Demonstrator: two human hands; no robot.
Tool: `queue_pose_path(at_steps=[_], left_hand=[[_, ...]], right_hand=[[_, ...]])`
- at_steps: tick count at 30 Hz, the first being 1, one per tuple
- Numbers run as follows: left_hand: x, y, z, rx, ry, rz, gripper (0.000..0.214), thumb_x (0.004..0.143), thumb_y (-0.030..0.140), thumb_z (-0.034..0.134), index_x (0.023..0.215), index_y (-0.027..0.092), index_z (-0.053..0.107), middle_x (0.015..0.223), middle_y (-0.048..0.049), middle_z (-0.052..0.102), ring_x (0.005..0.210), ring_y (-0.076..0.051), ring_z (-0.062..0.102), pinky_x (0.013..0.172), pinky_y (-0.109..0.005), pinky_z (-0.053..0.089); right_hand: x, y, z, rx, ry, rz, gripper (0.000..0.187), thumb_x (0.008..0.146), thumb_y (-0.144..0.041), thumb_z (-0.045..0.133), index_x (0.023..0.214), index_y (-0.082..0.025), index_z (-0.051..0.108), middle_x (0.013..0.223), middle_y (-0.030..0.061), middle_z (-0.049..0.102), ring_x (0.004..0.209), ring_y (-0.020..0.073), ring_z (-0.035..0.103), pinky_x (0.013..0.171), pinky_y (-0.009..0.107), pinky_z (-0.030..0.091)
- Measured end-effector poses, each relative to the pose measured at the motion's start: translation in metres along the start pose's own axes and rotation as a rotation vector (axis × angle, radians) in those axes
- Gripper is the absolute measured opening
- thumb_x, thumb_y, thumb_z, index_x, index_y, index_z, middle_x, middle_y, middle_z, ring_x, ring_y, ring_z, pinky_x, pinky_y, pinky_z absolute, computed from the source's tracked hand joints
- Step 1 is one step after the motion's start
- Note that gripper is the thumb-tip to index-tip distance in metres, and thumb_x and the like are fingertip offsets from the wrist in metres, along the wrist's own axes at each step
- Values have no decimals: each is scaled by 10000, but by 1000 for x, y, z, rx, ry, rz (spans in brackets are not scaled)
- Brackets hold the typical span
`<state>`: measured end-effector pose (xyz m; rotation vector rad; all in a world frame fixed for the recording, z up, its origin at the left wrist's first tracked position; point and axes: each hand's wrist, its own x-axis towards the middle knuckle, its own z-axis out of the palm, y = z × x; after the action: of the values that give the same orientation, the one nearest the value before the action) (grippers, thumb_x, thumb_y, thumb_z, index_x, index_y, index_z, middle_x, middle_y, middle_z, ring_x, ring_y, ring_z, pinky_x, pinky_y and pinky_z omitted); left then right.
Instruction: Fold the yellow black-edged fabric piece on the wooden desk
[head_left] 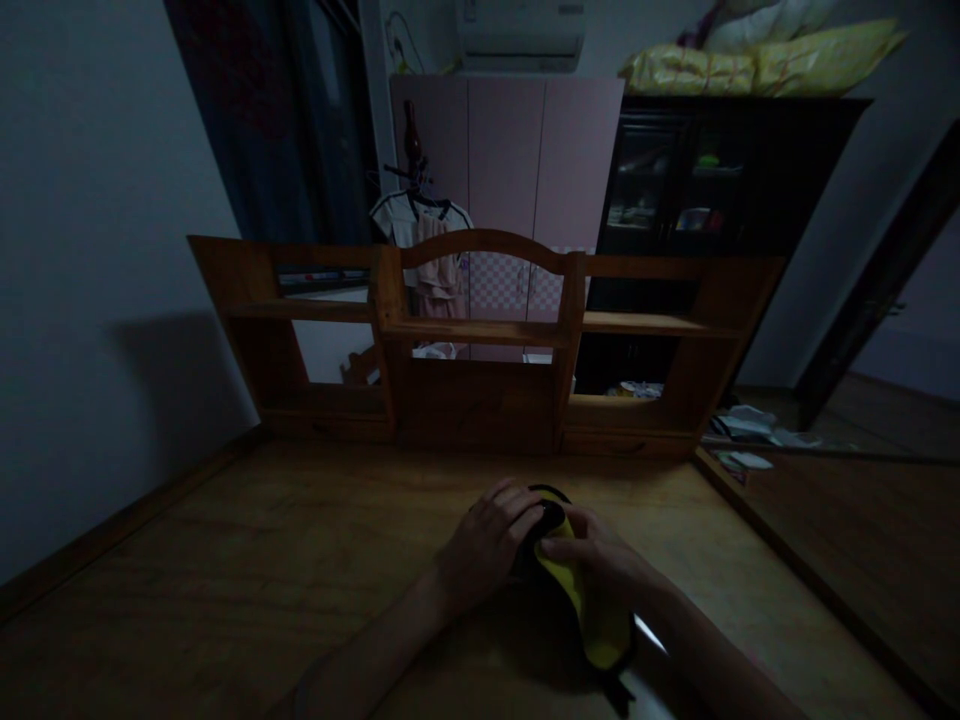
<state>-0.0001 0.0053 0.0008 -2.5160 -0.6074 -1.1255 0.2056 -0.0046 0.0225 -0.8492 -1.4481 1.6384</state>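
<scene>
The yellow-and-black cloth slants from far left to near right, its far end held by the left hand, fingers curled over it, and the pinching right hand, nearer the loose end.

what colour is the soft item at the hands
The soft bent item is yellow and black; head view.

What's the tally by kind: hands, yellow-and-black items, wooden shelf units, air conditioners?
Left hand and right hand: 2
Yellow-and-black item: 1
Wooden shelf unit: 1
Air conditioner: 1
Total: 5
</scene>
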Motion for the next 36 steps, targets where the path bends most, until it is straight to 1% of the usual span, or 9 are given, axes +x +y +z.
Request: queue_pose_path(at_steps=[3, 8, 10, 15, 19, 22, 28, 33, 36], left_hand=[[2, 4, -1, 15, -33, 37, 407, 971, 188, 439, 1363, 112, 359, 1308, -146, 523, 1311, -236, 429, 1130, -509, 358], [4, 4, -2, -18, -48, 43, 598, 954, 519, 467, 1365, 99, 354, 1295, -179, 521, 1279, -276, 453, 1106, -540, 377], [4, 4, -1, -23, -56, 47, 658, 928, 577, 478, 1360, 96, 357, 1295, -185, 520, 1275, -282, 457, 1110, -545, 370], [5, 4, -2, 41, -53, 59, 404, 995, 307, 415, 1348, 112, 375, 1299, -154, 534, 1286, -239, 456, 1126, -514, 364], [7, 5, -5, 66, -44, 44, 366, 985, 160, 384, 1347, 108, 387, 1307, -144, 532, 1297, -224, 446, 1135, -501, 362], [8, 4, -7, 58, -31, 53, 371, 972, 78, 372, 1339, 118, 399, 1315, -124, 528, 1308, -206, 433, 1149, -478, 351], [5, 3, -6, 38, -52, 55, 369, 983, 100, 369, 1350, 113, 397, 1342, -132, 504, 1324, -218, 411, 1155, -496, 337], [5, 2, -5, 19, -48, 42, 370, 982, 110, 369, 1350, 100, 398, 1344, -139, 498, 1320, -223, 411, 1158, -499, 323], [5, 2, -5, 9, -43, 44, 384, 996, 206, 388, 1361, 88, 390, 1333, -154, 498, 1310, -239, 418, 1155, -522, 312]], right_hand=[[1, 0, 4, -63, 30, -9, 318, 641, -230, 762, 945, -165, 695, 889, 15, 705, 839, 215, 644, 805, 324, 488], [7, 8, 6, -183, 121, -50, 318, 650, -232, 722, 962, -171, 705, 937, 33, 722, 892, 255, 659, 816, 366, 514], [9, 13, 5, -227, 152, -79, 341, 661, -213, 700, 999, -171, 704, 982, 44, 725, 940, 273, 659, 855, 389, 512], [9, 22, 2, -357, 187, -158, 385, 725, -196, 638, 1108, -180, 673, 1087, 60, 714, 1012, 282, 646, 915, 413, 497], [8, 33, 1, -527, 252, -311, 312, 859, -226, 537, 1153, -196, 637, 1141, 72, 696, 1056, 260, 632, 930, 395, 486], [6, 37, -1, -704, 277, -341, 305, 899, -224, 488, 1179, -200, 608, 1108, 84, 704, 1011, 262, 651, 879, 390, 499], [3, 34, 0, -867, 280, -340, 277, 908, -209, 457, 1147, -185, 596, 985, 91, 727, 869, 254, 686, 761, 353, 519], [3, 37, -1, -865, 301, -358, 332, 908, -229, 471, 1227, -187, 552, 1090, 104, 704, 971, 260, 667, 826, 370, 521], [3, 38, -1, -827, 289, -344, 355, 896, -227, 497, 1245, -191, 548, 1111, 98, 698, 1000, 260, 661, 854, 380, 522]])
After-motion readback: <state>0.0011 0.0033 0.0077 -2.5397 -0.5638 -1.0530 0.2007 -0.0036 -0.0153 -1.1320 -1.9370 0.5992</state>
